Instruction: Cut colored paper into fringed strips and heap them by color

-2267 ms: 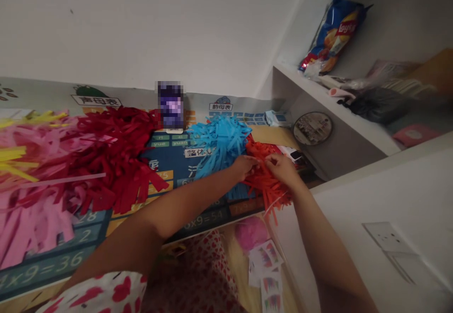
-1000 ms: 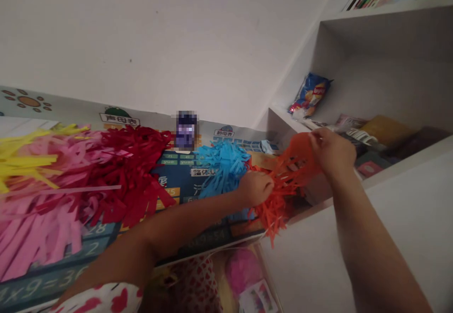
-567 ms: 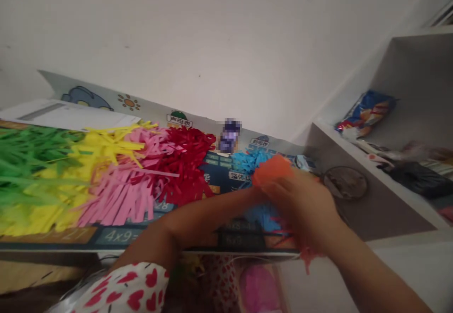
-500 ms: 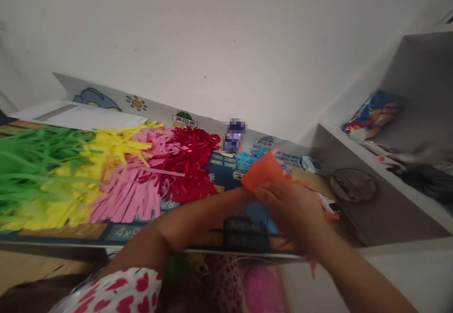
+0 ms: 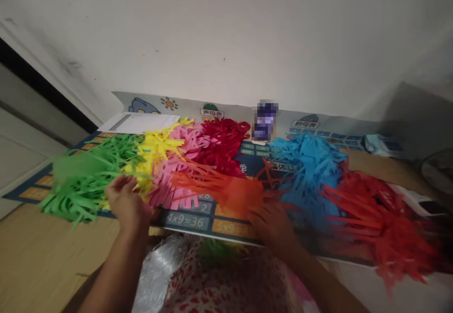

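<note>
My left hand [image 5: 128, 201] is over the front left of the table, beside the green paper strips [image 5: 83, 178] and yellow strips [image 5: 146, 155]; its fingers are curled and blurred, and what they hold cannot be made out. An orange fringed paper piece [image 5: 242, 195] is at the table's middle, smeared by motion. My right hand [image 5: 271, 223] touches its front right edge with fingers apart. Behind it are pink strips [image 5: 170, 181] and dark red strips [image 5: 224, 145]. Blue strips [image 5: 307, 169] and red-orange strips [image 5: 385, 218] spread out on the right.
The table's printed mat [image 5: 187, 219] shows sums. A phone-like object [image 5: 265, 120], pixelated, leans at the back near the wall. White paper [image 5: 141, 123] lies at the back left. A round lid-like thing [image 5: 439, 174] is at the far right.
The view has turned left. My left hand has left the orange paper and moved left to the green and yellow strips. The orange paper is lower and more spread; blue and red strips now show.
</note>
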Tool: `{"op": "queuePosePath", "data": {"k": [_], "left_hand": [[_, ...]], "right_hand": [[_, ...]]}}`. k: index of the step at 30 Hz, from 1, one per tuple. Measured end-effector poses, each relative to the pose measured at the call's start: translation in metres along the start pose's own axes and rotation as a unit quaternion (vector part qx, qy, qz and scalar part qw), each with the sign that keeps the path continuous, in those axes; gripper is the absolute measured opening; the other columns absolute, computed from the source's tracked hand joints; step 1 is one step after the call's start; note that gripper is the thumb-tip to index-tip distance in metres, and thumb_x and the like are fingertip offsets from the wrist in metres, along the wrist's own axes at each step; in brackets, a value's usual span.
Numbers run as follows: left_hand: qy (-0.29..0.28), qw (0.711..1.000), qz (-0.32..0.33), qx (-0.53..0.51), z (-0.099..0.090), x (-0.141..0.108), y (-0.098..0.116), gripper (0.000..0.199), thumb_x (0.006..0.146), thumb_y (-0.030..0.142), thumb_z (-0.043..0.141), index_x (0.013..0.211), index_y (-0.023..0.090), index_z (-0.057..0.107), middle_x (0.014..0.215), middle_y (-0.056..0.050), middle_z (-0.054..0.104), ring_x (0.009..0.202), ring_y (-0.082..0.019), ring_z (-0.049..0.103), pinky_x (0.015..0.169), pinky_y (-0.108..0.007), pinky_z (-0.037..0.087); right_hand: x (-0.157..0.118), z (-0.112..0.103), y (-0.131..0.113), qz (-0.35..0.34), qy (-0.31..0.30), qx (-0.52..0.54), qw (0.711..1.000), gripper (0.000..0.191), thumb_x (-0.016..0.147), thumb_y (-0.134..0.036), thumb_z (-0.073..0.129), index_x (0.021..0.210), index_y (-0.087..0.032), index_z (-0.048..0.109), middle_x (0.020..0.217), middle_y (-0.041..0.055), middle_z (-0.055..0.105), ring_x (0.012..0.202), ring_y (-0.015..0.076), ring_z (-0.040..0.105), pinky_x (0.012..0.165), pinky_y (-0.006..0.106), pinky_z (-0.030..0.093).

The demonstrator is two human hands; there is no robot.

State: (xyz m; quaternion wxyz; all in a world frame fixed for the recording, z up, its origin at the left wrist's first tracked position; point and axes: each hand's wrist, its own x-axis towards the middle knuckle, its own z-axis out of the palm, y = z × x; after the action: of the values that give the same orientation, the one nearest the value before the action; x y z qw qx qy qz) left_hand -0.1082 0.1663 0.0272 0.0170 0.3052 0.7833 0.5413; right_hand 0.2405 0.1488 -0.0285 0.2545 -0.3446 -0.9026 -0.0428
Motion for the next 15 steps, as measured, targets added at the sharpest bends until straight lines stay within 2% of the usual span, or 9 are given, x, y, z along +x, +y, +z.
{"op": "queuePosePath", "data": {"k": [1,3,4,5,6,7,8,11,15], "left_hand": [[0.027,0.998,0.056,-0.026,-0.005,-0.013,0.001,0.026,0.088,0.013,0.041,0.113,0.017,0.047,0.105,-0.004,0.063,0.090,-0.014,0.063,0.075,-0.029,0.053],[-0.027,0.960,0.267,-0.085,-0.005,-0.053,0.009,0.035,0.086,0.019,0.052,0.121,0.021,0.047,0.114,-0.005,0.062,0.104,-0.020,0.061,0.087,-0.037,0.052],[-0.195,0.896,0.395,-0.063,0.001,-0.075,0.015,0.039,0.085,0.022,0.055,0.124,0.023,0.050,0.118,-0.005,0.063,0.110,-0.022,0.060,0.093,-0.039,0.050],[-0.337,0.804,0.490,-0.018,0.010,-0.096,0.021,0.047,0.085,0.025,0.057,0.131,0.024,0.048,0.127,-0.008,0.061,0.119,-0.024,0.056,0.102,-0.043,0.045],[-0.424,0.721,0.548,0.024,0.022,-0.113,0.025,0.055,0.085,0.026,0.058,0.137,0.021,0.044,0.137,-0.010,0.055,0.129,-0.027,0.049,0.110,-0.048,0.038],[-0.466,0.667,0.580,0.048,0.035,-0.125,0.029,0.057,0.085,0.022,0.056,0.141,0.018,0.041,0.142,-0.013,0.051,0.134,-0.027,0.045,0.113,-0.050,0.033],[-0.484,0.642,0.592,0.057,0.050,-0.131,0.030,0.055,0.087,0.017,0.052,0.140,0.016,0.042,0.141,-0.014,0.052,0.133,-0.026,0.046,0.114,-0.050,0.032],[-0.503,0.635,0.584,0.057,0.082,-0.128,0.030,0.049,0.086,0.010,0.047,0.135,0.014,0.049,0.134,-0.013,0.060,0.128,-0.023,0.052,0.114,-0.049,0.034],[-0.475,0.683,0.555,0.015,0.088,-0.111,0.033,0.064,0.080,0.004,0.044,0.143,0.015,0.040,0.138,-0.013,0.056,0.130,-0.022,0.051,0.110,-0.046,0.042]], "right_hand": [[-0.001,0.001,0.000,0.007,-0.005,0.002,1.000,0.016,0.091,-0.013,0.054,0.098,-0.020,0.067,0.104,0.0047,0.070,0.088,0.0180,0.055,0.080,0.035,0.033],[-0.001,-0.001,0.000,0.018,-0.011,0.000,1.000,0.016,0.090,-0.013,0.056,0.098,-0.020,0.067,0.104,0.0050,0.069,0.088,0.0186,0.055,0.079,0.035,0.033],[0.000,-0.002,0.000,0.022,-0.015,-0.003,1.000,0.015,0.090,-0.014,0.056,0.098,-0.021,0.067,0.103,0.0051,0.070,0.088,0.0188,0.055,0.079,0.035,0.033],[0.000,-0.004,0.000,0.026,-0.020,-0.005,0.999,0.014,0.090,-0.015,0.057,0.097,-0.021,0.067,0.101,0.0048,0.070,0.088,0.0189,0.054,0.080,0.035,0.032],[0.000,-0.006,-0.001,0.030,-0.019,-0.007,0.999,0.013,0.090,-0.016,0.057,0.097,-0.021,0.067,0.100,0.0044,0.070,0.088,0.0189,0.054,0.080,0.036,0.032],[0.000,-0.008,-0.003,0.039,-0.009,-0.011,0.999,0.014,0.091,-0.016,0.056,0.097,-0.022,0.067,0.100,0.0042,0.070,0.089,0.0191,0.054,0.082,0.037,0.032],[-0.002,-0.009,-0.006,0.053,0.014,-0.017,0.998,0.016,0.092,-0.016,0.054,0.099,-0.022,0.067,0.101,0.0043,0.069,0.090,0.0195,0.054,0.083,0.037,0.032],[-0.009,-0.006,-0.028,0.098,0.083,-0.020,0.992,0.022,0.093,-0.014,0.049,0.107,-0.020,0.065,0.107,0.0075,0.068,0.096,0.0204,0.054,0.084,0.037,0.035],[0.004,0.018,-0.065,0.074,-0.053,0.058,0.994,0.017,0.091,-0.021,0.050,0.093,-0.017,0.067,0.091,0.0076,0.066,0.086,0.0186,0.057,0.078,0.033,0.043]]}}
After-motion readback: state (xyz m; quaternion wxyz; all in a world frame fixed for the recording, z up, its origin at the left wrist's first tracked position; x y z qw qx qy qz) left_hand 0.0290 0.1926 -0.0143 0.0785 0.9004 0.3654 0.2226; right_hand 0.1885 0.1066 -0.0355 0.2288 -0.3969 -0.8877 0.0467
